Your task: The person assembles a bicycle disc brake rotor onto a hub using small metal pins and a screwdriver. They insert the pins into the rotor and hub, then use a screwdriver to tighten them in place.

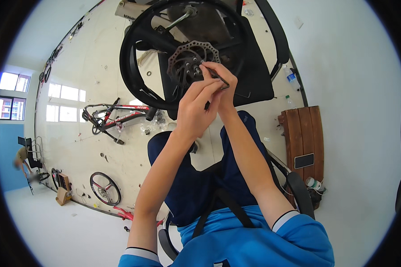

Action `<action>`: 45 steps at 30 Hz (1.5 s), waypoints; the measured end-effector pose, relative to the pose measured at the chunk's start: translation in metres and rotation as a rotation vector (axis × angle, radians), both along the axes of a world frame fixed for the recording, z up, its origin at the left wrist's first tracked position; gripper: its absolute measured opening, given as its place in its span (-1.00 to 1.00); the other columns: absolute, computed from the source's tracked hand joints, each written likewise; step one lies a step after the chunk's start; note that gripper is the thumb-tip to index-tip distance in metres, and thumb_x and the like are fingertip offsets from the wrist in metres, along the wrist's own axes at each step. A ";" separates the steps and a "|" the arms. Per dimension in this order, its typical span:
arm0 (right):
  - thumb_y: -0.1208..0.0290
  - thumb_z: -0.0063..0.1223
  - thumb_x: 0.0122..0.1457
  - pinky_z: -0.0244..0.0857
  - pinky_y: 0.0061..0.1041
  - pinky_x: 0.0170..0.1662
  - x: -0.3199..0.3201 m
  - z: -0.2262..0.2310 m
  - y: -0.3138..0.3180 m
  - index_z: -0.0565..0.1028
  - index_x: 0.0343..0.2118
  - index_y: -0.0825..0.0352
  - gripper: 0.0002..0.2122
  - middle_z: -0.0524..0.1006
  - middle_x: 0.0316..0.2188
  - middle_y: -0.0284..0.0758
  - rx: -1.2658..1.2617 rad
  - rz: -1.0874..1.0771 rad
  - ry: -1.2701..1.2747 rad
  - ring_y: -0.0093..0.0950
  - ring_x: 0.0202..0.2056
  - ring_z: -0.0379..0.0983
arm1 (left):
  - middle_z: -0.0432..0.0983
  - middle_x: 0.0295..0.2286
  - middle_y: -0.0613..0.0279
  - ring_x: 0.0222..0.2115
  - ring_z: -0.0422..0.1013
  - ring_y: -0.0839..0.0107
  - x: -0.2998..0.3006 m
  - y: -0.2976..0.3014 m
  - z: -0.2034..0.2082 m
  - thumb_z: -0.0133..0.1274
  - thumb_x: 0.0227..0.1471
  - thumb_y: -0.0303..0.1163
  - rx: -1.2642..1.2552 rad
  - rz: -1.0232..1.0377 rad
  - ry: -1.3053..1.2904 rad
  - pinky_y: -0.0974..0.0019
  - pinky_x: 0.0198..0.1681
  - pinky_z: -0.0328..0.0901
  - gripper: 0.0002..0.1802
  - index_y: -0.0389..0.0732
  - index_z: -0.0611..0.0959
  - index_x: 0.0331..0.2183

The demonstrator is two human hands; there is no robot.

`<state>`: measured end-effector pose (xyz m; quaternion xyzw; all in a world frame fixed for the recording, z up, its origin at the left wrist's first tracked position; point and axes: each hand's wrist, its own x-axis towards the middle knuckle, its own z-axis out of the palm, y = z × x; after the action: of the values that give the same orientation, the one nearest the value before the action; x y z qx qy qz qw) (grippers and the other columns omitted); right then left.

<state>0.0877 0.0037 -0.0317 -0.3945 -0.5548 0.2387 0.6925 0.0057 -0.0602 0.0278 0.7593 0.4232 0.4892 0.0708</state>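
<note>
Two hands meet at the brake disc rotor (192, 62) of a black bicycle wheel (140, 49), which rests against a black office chair (254, 75) ahead of the person's knees. The right hand (220, 80) pinches a thin dark hex key (222, 81) with closed fingers, its tip at a rotor bolt just right of the hub. The left hand (196, 107) sits just below the rotor, fingers curled over the right hand. Left of the wheel, well apart, a red and black bicycle frame (116, 116) lies on the floor. Right of the wheel stands a wooden bench (305, 133).
</note>
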 end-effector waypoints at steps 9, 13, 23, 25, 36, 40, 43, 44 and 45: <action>0.65 0.23 0.12 0.36 -0.62 -0.34 -0.002 -0.009 0.010 0.61 -0.29 0.45 -0.91 0.61 -0.42 -0.31 -0.005 0.080 0.025 -0.57 -0.40 0.51 | 0.60 -0.19 0.08 -0.26 0.57 0.26 -0.011 0.015 -0.008 0.21 -0.06 -0.72 -0.021 -0.014 0.016 0.36 -0.22 0.48 -0.64 -0.31 0.71 -0.15; 0.71 0.22 0.00 0.45 -0.49 -0.19 0.003 -0.011 0.012 0.60 -0.24 0.45 -0.78 0.64 -0.30 -0.18 0.042 0.134 -0.015 -0.31 -0.27 0.60 | 0.59 -0.17 0.11 -0.24 0.55 0.20 -0.015 0.026 -0.007 0.18 -0.18 -0.76 0.025 -0.050 0.073 0.32 -0.19 0.47 -0.56 -0.31 0.71 -0.15; 0.67 0.31 -0.11 0.48 -0.47 -0.19 0.008 -0.006 0.019 0.62 -0.27 0.41 -0.73 0.66 -0.30 -0.21 0.114 0.074 -0.209 -0.32 -0.27 0.63 | 0.67 -0.31 0.25 -0.23 0.57 0.25 -0.029 0.050 -0.004 0.22 -0.28 -0.68 0.234 -0.105 0.185 0.28 -0.16 0.50 -0.61 -0.23 0.75 -0.28; 0.64 0.34 -0.09 0.47 -0.50 -0.24 0.001 -0.003 0.012 0.62 -0.30 0.41 -0.77 0.66 -0.33 -0.22 0.039 0.046 -0.126 -0.35 -0.32 0.63 | 0.68 -0.32 0.21 -0.25 0.59 0.24 -0.028 0.049 -0.004 0.20 -0.29 -0.71 0.249 -0.104 0.178 0.30 -0.19 0.50 -0.63 -0.25 0.75 -0.30; 0.59 0.24 0.05 0.43 -0.40 -0.35 -0.013 0.006 0.013 0.52 -0.39 0.37 -0.90 0.57 -0.44 -0.25 0.050 -0.099 -0.287 -0.23 -0.41 0.54 | 0.61 -0.43 0.21 -0.45 0.56 0.32 -0.031 0.018 0.034 0.37 -0.24 -0.54 0.224 0.035 0.326 0.38 -0.43 0.45 -0.73 -0.31 0.70 -0.37; 0.67 0.22 0.05 0.42 -0.50 -0.37 -0.016 0.004 0.013 0.55 -0.38 0.40 -0.90 0.60 -0.41 -0.22 0.072 -0.161 -0.297 -0.33 -0.45 0.56 | 0.52 -0.57 0.27 -0.59 0.46 0.35 -0.031 0.012 0.043 0.40 -0.14 -0.48 0.232 0.096 0.455 0.36 -0.54 0.35 -0.81 -0.29 0.66 -0.48; 0.68 0.23 0.03 0.44 -0.50 -0.34 -0.018 0.003 0.013 0.56 -0.36 0.38 -0.88 0.62 -0.40 -0.22 0.081 -0.162 -0.266 -0.32 -0.43 0.57 | 0.37 -0.70 0.29 -0.69 0.36 0.35 -0.029 0.010 0.038 0.34 -0.07 -0.45 0.245 0.115 0.566 0.34 -0.64 0.25 -0.69 -0.23 0.53 -0.65; 0.69 0.23 0.02 0.44 -0.51 -0.34 -0.017 0.004 0.015 0.57 -0.35 0.39 -0.87 0.62 -0.39 -0.23 0.109 -0.140 -0.283 -0.32 -0.43 0.58 | 0.36 -0.71 0.28 -0.70 0.35 0.33 -0.030 0.009 0.034 0.33 -0.06 -0.47 0.192 0.134 0.498 0.33 -0.65 0.24 -0.68 -0.24 0.51 -0.67; 0.70 0.24 0.01 0.44 -0.51 -0.33 -0.014 0.006 0.015 0.58 -0.34 0.39 -0.86 0.62 -0.39 -0.23 0.132 -0.123 -0.302 -0.33 -0.42 0.58 | 0.35 -0.72 0.27 -0.72 0.34 0.31 -0.031 0.009 0.030 0.31 -0.05 -0.49 0.138 0.148 0.428 0.33 -0.66 0.23 -0.67 -0.25 0.50 -0.68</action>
<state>0.0737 0.0192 -0.0261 -0.4126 -0.6419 0.0968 0.6390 -0.0249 -0.0515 0.0575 0.8157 0.4485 0.3487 -0.1086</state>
